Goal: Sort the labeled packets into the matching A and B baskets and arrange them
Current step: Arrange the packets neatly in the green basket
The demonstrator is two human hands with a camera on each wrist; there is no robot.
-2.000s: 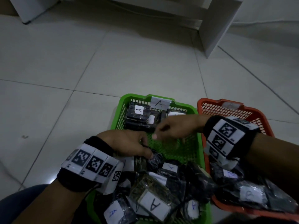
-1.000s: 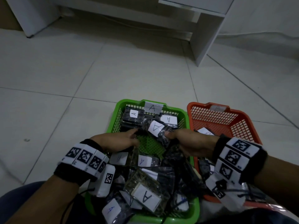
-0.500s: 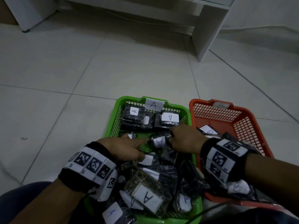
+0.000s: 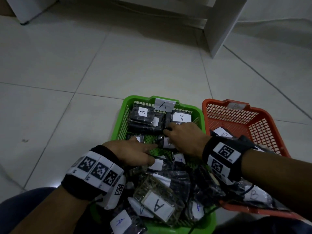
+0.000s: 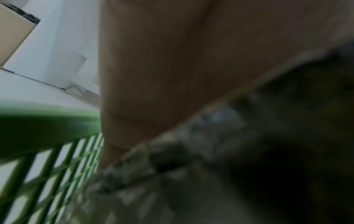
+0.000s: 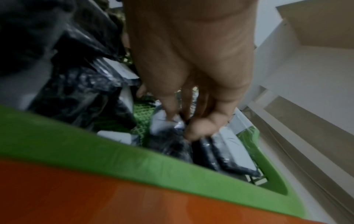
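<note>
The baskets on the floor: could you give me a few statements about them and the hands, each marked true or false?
1. The green basket carries an A label. True.
2. The orange basket lies left of the green one. False: it lies right of it.
3. Both hands are in the orange basket. False: left hand and right hand are over the green one.
4. Packets marked A are stacked at the green basket's far end. True.

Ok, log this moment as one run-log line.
right hand: grips packet | left hand: resting on loose packets | green basket: neat stacks at far end
</note>
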